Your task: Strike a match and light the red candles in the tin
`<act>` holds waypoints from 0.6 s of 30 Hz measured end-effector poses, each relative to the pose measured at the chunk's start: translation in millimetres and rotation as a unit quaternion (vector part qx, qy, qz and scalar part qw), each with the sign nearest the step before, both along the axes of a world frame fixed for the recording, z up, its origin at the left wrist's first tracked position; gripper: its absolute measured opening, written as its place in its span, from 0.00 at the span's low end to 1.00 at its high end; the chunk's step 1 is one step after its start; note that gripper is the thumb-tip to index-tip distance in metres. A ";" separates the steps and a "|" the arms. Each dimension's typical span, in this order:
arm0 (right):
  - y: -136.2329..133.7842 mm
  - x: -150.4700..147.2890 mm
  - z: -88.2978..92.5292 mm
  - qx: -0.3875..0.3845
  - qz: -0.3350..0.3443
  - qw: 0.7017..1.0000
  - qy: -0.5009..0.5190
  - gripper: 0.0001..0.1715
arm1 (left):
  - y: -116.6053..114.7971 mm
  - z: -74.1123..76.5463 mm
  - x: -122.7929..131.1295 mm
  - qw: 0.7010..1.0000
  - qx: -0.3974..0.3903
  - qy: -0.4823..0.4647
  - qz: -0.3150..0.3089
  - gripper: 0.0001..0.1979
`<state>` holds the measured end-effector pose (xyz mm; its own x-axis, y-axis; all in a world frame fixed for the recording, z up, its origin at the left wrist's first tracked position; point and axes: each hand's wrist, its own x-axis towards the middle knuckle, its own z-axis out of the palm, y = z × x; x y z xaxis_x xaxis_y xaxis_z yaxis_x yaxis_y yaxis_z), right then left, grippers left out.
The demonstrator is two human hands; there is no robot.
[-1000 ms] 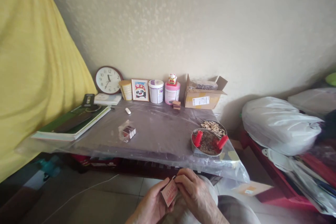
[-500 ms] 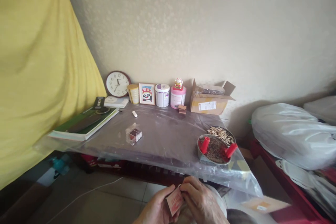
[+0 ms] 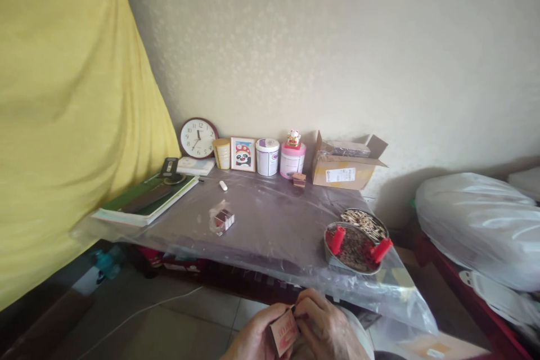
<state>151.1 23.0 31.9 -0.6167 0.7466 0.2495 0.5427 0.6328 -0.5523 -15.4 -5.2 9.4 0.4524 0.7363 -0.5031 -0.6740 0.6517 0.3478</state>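
Note:
Low in the view, in front of the table, my left hand (image 3: 255, 336) is closed around a small matchbox (image 3: 284, 332) with red print on its face. My right hand (image 3: 328, 326) has its bent fingers pressed against the box's right end; its fingertips are partly hidden. Ahead and to the right stands a tin of dark bits (image 3: 354, 251) with two red tubes in it. Just behind that, another tin holds many loose matchsticks (image 3: 363, 223). A pack of matchboxes (image 3: 223, 219) in torn clear wrap lies left of the table's middle.
Plastic film covers the table (image 3: 278, 225). Along the wall stand a clock (image 3: 197, 138), a panda picture (image 3: 243, 154), two canisters (image 3: 267, 157) and an open carton (image 3: 343, 175). A green book (image 3: 145, 197) lies left, by a yellow curtain (image 3: 84, 95). White bags (image 3: 472, 225) sit at right.
The whole scene has shifted slightly right and down as my head turned. Both hands stay on the matchbox, with little change in their grip.

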 end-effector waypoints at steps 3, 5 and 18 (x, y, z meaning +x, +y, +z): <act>0.8 -1.1 0.3 -0.010 -0.006 1.000 0.006 0.09 | 1.2 -4.7 -1.3 1.000 0.004 -0.009 0.002 0.09; 0.8 -1.3 0.9 -0.005 0.006 1.000 0.007 0.11 | 2.1 -8.8 -2.2 1.000 0.002 -0.015 0.002 0.09; -1.9 -8.6 11.4 -0.051 -0.032 0.996 -0.058 0.10 | -2.7 4.1 -3.6 1.000 0.006 -0.013 0.010 0.10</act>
<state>142.6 21.1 43.2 -0.5869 0.8035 0.0996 0.6441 0.5379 -0.5439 -19.1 -7.9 13.5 0.4502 0.7517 -0.4818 -0.6963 0.6334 0.3376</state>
